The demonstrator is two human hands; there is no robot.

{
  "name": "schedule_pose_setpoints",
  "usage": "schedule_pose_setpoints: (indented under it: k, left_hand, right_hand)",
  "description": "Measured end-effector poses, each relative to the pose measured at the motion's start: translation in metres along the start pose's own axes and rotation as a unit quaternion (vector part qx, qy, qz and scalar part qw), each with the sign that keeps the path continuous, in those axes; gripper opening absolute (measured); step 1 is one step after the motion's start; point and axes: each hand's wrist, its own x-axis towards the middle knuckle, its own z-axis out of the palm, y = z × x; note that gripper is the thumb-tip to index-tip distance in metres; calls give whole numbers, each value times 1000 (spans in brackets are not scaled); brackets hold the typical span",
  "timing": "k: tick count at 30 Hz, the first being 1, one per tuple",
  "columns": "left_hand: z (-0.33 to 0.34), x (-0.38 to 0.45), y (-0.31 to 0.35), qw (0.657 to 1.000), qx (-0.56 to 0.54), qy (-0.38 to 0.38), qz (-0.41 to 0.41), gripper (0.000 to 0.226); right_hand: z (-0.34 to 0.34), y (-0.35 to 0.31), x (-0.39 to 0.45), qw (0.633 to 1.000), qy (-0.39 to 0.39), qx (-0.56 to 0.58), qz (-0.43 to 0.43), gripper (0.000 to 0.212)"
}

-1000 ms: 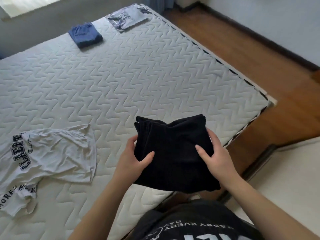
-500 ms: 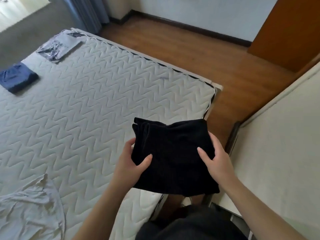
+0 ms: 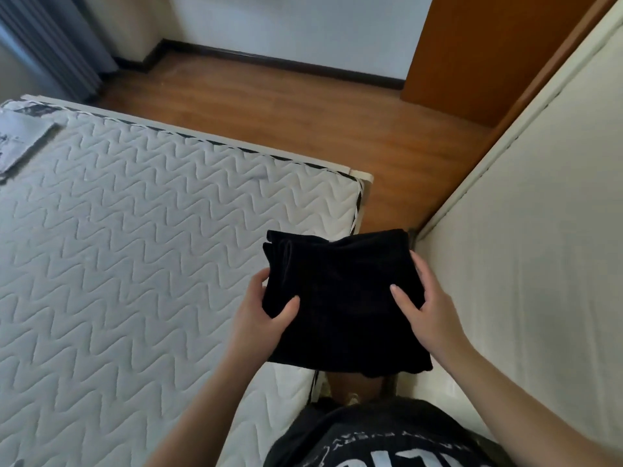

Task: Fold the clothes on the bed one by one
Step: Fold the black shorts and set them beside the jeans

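Gripping a folded black garment by its sides, the left hand and right hand hold it in the air — over the near right corner of the quilted mattress. A folded grey garment lies at the far left.
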Motion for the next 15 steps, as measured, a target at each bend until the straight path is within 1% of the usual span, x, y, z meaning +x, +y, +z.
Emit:
schedule_pose_setpoints:
  k: [4, 8, 12, 15]
  left_hand:
    - [-1, 35, 21, 998, -5, -50, 27, 50]
    - [3, 69, 45, 995, -7, -84, 48, 50]
    - [15, 100, 70, 993, 12, -99, 70, 50]
    - [25, 125, 83, 994, 7, -86, 66, 50]
  right_hand:
    - [-14, -12, 19, 999, 37, 1, 14, 63]
    - [-28, -21, 38, 997, 68, 0, 24, 63]
    - [-43, -20, 63, 994, 103, -5, 20, 64]
    - [-54, -19, 91, 994, 103, -10, 23, 65]
